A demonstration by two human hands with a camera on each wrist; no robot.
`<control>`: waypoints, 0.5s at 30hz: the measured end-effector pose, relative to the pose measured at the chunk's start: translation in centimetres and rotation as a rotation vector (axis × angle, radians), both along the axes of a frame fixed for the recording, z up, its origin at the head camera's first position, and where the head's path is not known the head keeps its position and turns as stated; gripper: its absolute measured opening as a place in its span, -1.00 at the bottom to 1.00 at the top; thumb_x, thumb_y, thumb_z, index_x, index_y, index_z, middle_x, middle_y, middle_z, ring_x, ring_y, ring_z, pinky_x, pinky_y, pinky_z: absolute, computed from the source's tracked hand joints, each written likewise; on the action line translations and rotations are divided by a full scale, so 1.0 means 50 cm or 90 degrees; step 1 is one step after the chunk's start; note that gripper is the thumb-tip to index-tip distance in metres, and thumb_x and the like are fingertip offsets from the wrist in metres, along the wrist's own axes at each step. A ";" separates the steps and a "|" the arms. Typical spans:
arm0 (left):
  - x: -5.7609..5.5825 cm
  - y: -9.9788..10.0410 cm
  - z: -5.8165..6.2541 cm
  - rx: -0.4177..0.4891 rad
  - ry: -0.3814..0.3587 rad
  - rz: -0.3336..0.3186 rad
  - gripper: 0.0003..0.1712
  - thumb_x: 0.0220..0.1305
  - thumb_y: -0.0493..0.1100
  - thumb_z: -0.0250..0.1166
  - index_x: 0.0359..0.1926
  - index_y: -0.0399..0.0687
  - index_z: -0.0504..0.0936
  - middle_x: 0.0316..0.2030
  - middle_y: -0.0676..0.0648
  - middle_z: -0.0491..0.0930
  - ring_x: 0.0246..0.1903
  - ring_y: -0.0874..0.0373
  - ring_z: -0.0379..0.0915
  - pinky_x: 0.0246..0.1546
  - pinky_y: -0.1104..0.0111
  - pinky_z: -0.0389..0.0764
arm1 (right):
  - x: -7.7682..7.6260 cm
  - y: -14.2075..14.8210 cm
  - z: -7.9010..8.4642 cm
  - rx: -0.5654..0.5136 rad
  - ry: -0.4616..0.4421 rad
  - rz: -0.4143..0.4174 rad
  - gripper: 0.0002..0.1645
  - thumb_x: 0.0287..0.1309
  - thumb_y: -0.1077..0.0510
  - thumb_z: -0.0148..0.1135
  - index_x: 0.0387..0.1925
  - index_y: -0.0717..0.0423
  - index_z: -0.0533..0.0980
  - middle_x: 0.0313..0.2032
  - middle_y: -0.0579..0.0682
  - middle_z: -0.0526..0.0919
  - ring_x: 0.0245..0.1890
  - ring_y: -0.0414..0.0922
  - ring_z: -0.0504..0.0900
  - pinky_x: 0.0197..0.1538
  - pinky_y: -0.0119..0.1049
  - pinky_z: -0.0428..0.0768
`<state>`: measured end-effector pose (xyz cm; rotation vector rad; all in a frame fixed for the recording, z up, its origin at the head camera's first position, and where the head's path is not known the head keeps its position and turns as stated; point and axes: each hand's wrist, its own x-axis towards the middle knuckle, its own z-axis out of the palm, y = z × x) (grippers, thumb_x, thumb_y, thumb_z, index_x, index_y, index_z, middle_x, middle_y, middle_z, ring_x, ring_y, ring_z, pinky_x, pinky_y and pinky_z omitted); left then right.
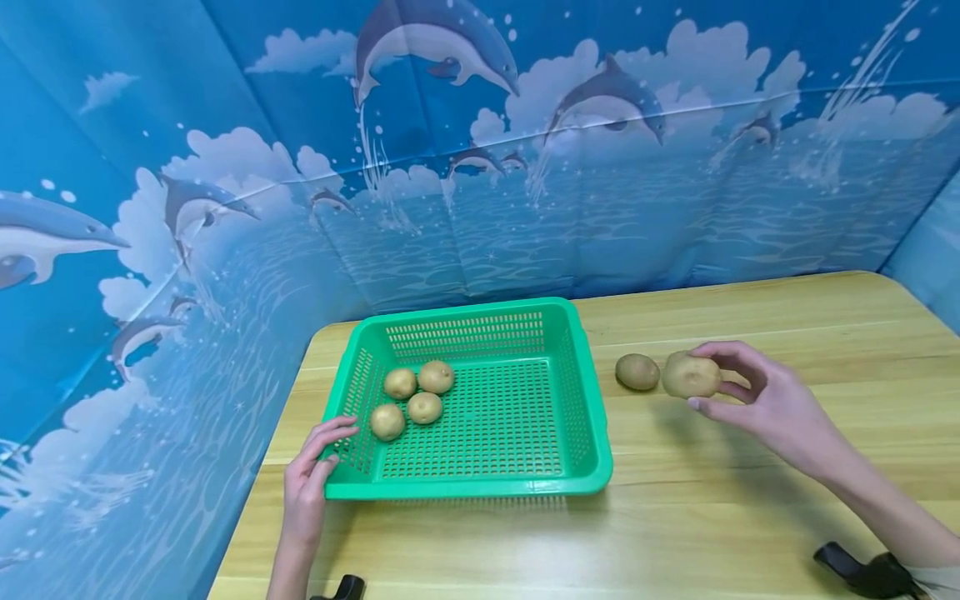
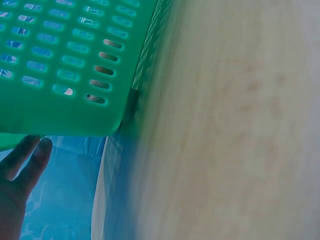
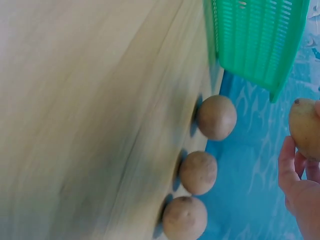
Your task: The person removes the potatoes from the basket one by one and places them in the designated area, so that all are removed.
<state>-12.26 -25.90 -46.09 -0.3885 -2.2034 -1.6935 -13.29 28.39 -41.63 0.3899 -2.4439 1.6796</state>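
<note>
A green plastic basket (image 1: 480, 490) sits on the table with several potatoes (image 1: 424, 408) in its left half. At its front left corner, my left hand (image 1: 306, 475) holds the rim; the left wrist view shows two fingers (image 2: 35, 162) at the basket's edge. To the right of the basket, my right hand (image 1: 765, 400) pinches a potato (image 1: 693, 377) between thumb and fingers, above the tabletop. Beside the held one, another potato (image 1: 637, 372) lies on the table. Three potatoes on the table show in the right wrist view, the nearest to the basket being a brown potato (image 3: 216, 117).
The wooden table (image 1: 525, 550) has a rounded far right corner. Behind and left of it hangs a blue curtain (image 1: 465, 225) printed with dolphins and clouds. Black straps or mounts (image 1: 862, 571) show near the wrists at the lower edge.
</note>
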 end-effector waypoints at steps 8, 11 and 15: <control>-0.001 0.001 -0.002 -0.001 0.004 -0.001 -0.47 0.15 -0.63 -0.17 0.01 -0.41 0.61 0.13 -0.25 0.50 0.29 -0.03 0.26 0.33 0.34 0.18 | 0.006 0.034 -0.008 0.043 -0.002 -0.051 -0.36 0.07 0.32 0.42 0.20 0.14 0.43 0.13 -0.03 0.46 0.06 -0.34 0.46 -0.05 -0.59 0.53; 0.000 0.000 -0.003 0.001 0.005 0.001 -0.46 0.14 -0.63 -0.17 0.01 -0.40 0.61 0.13 -0.27 0.50 0.29 -0.04 0.26 0.33 0.34 0.18 | 0.007 0.048 -0.012 0.057 -0.007 -0.066 -0.36 0.07 0.31 0.43 0.20 0.13 0.43 0.11 -0.04 0.45 0.04 -0.37 0.47 -0.06 -0.60 0.53; 0.000 -0.001 -0.003 0.002 0.007 -0.001 -0.46 0.14 -0.63 -0.18 0.01 -0.40 0.61 0.13 -0.28 0.50 0.29 -0.05 0.26 0.33 0.34 0.18 | 0.005 0.067 -0.018 0.077 -0.009 -0.089 -0.35 0.06 0.29 0.44 0.20 0.12 0.44 0.08 -0.08 0.47 -0.01 -0.38 0.47 -0.09 -0.61 0.53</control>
